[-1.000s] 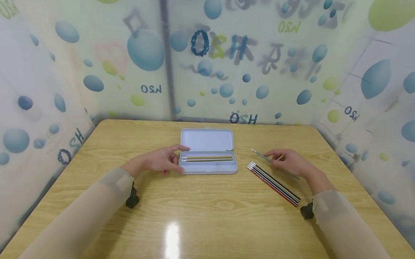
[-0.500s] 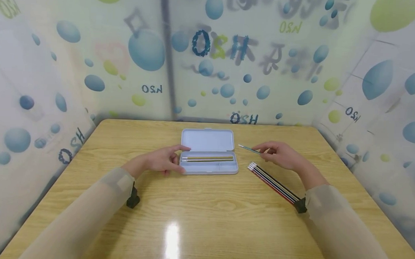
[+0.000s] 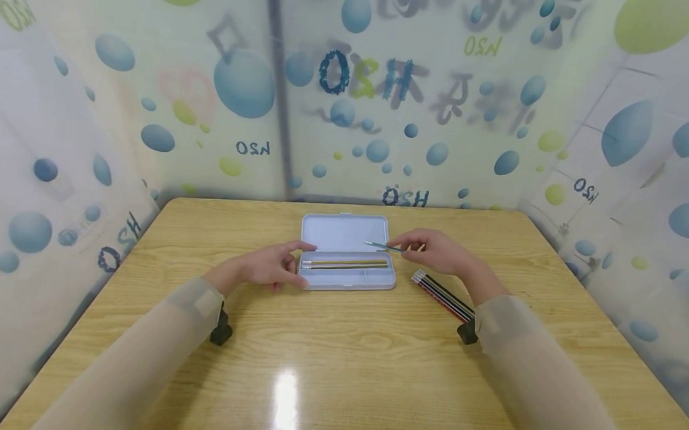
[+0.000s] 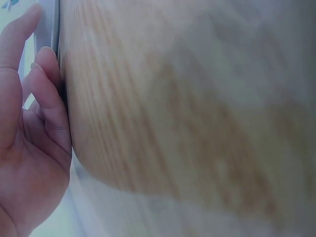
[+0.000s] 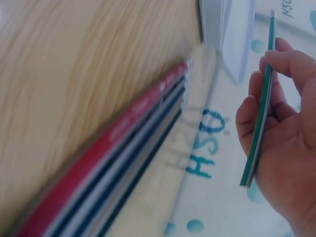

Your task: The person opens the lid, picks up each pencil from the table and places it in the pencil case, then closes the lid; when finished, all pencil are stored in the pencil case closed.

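A pale blue-grey pencil case lies with its lid folded back. My left hand holds its left end, thumb at the near corner and index finger at the far one. Inside, a few pencils lie lengthwise in the long back compartment. My right hand pinches a green pencil between thumb and fingers, its eraser end pointing left. In the head view that pencil overlaps the right part of the lid. Below the right hand, a row of several pencils rests slantwise on the table.
The wooden table meets patterned wall sheets at its back and sides. In the pencil case, a small divided compartment sits at the front right. The right sleeve and wrist camera cover the near end of the pencil row.
My right hand has carried the green pencil left, from beyond the pencil row to the open lid, and the pencil has turned more level. The left hand has stayed on the pencil case.
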Action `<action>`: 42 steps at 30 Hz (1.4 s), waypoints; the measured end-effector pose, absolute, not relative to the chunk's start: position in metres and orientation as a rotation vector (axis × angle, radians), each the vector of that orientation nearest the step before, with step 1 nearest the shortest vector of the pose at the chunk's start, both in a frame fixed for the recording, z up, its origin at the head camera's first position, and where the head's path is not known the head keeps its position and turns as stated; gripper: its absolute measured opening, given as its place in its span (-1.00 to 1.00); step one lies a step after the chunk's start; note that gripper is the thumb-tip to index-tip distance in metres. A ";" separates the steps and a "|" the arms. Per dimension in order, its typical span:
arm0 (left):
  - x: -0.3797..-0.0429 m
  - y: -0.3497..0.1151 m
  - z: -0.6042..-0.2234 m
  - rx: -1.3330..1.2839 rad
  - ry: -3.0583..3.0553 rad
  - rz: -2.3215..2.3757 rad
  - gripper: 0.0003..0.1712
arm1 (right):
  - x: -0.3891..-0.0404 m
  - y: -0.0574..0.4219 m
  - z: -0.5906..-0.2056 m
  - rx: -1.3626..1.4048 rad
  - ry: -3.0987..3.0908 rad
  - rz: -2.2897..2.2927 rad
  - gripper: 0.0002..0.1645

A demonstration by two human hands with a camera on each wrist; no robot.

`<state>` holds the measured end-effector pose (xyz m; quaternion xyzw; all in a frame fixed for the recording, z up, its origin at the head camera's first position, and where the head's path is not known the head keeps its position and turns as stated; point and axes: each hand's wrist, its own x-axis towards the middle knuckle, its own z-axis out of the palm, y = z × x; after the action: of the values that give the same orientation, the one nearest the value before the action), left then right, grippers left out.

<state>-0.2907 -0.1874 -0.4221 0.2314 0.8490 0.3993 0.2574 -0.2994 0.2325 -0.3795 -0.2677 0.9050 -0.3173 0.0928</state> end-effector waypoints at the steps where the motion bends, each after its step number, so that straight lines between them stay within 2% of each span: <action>1: -0.290 -0.188 -0.422 0.627 2.301 1.085 0.07 | -0.301 0.228 -0.380 -0.805 2.678 -0.940 -0.60; 22: -0.292 -0.188 -0.423 0.603 2.298 1.074 0.05 | -0.312 0.153 -0.394 -0.891 2.536 -0.913 -0.68; 32: -0.290 -0.188 -0.420 0.595 2.313 1.056 0.04 | -0.316 0.127 -0.395 -0.978 2.566 -0.771 -0.71; 42: -0.292 -0.188 -0.423 0.611 2.306 1.066 0.02 | -0.315 0.109 -0.398 -0.946 2.573 -0.735 -0.70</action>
<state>-0.2924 -0.1879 -0.4229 0.2256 0.8518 0.3940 0.2614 -0.3150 0.1089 -0.3980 -0.3296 0.8961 -0.2560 0.1512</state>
